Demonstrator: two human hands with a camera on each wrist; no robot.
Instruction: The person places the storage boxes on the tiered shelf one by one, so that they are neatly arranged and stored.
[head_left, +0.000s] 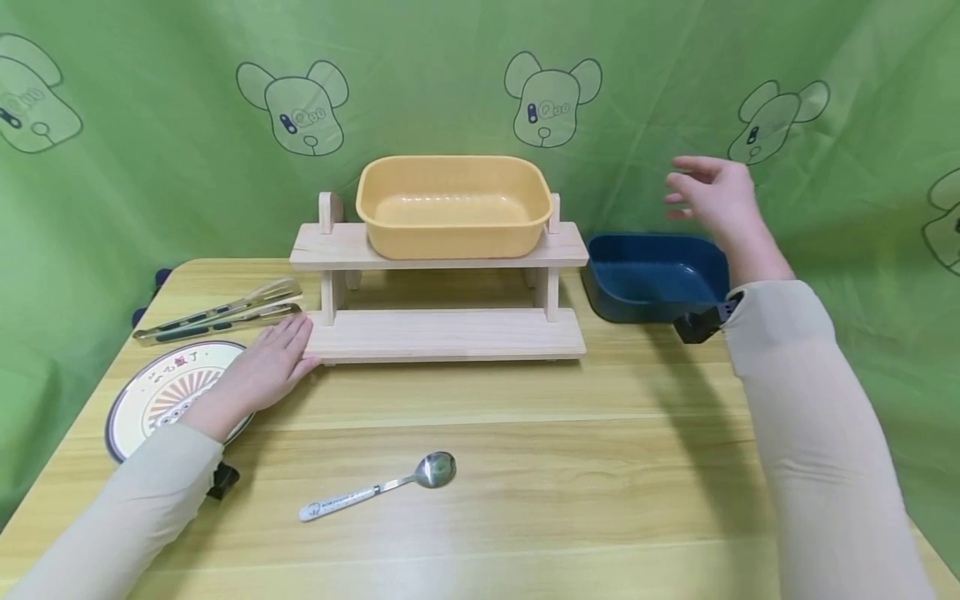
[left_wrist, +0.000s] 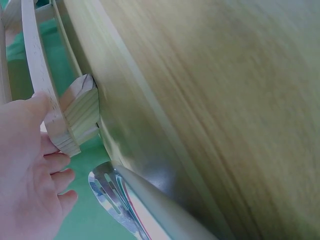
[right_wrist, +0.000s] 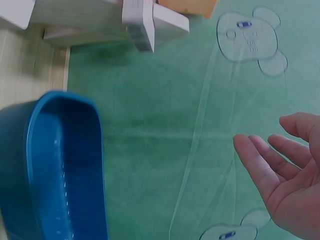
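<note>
A two-tier wooden shelf (head_left: pixel 442 335) stands at the back of the table, a yellow basin (head_left: pixel 453 242) on its upper board. My left hand (head_left: pixel 273 362) holds the left end of the lower board. In the left wrist view its thumb lies on the board's edge, with the fingers around the end (left_wrist: pixel 65 142). My right hand (head_left: pixel 716 196) is raised in the air over the blue basin (head_left: pixel 637 311), its fingers loosely bent with nothing in them. The right wrist view shows that hand (right_wrist: pixel 295 180) well apart from the blue basin (right_wrist: pixel 65 165).
Metal tongs (head_left: pixel 217 322) lie at the back left, and a round patterned plate (head_left: pixel 138 408) sits partly under my left forearm. A spoon (head_left: pixel 435 470) with a white handle lies at the front middle. Green cloth (head_left: pixel 442 75) hangs behind the table.
</note>
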